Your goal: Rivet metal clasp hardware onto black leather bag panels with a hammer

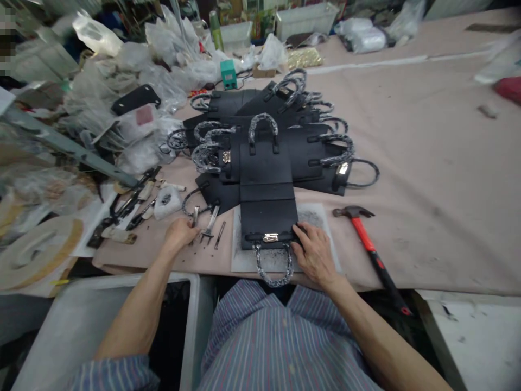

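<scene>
A black leather bag panel with a silver clasp lies lengthwise before me, a wrapped handle at each end. My right hand is closed at its lower right edge, thumb and forefinger pinching a dark strap end there. To the left, the fingers of my left hand are closed around the lower part of a small metal punch. Beside it rest a pronged punch and a thin metal rod. Under the panel's near end is a pale board with dark marks.
A claw hammer with a red and black handle lies to the right, overhanging the table edge. More black bag panels are piled behind. Plastic bags, tools and a tape roll crowd the left; a grey bin stands below.
</scene>
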`<state>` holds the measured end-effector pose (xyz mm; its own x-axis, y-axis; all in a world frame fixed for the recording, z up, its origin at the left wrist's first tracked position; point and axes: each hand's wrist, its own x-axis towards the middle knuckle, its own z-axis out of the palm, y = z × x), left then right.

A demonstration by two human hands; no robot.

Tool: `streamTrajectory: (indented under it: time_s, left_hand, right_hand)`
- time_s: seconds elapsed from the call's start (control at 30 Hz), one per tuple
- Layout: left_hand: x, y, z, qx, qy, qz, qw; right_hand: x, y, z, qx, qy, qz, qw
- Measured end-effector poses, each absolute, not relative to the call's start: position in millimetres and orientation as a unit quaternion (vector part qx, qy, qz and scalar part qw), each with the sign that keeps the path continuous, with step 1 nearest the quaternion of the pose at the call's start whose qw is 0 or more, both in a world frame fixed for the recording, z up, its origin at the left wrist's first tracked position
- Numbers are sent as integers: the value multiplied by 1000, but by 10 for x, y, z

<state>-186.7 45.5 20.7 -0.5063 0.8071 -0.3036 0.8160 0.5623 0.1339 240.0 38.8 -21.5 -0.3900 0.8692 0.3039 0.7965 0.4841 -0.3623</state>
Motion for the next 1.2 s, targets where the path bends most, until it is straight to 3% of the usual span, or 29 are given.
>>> streamTrajectory:
  time_s: [0.23,0.33,0.5,0.67,0.93,1.2]
  left_hand:
    - [-1575,330,413,507,837,100,179]
    - [-1239,297,427,530,818,134,176]
    - [-739,334,342,600,794,51,87]
    - [-409,294,361,755,647,74,71]
    - [-142,376,466,892,449,-46,33]
    - [77,410,492,884,456,-99,-8]
  right_hand:
    - [2380,400,-111,-500,-824,105,245]
    - [2280,447,56,-485,-847,86,201]
    - [2159,611,302,-414,-909,44,28]
    - [2144,751,417,-291,-956,-8,-48]
    - [1968,660,458,-279,-955,-37,-90]
    - [2044,686,416,-306,-950,-16,-60]
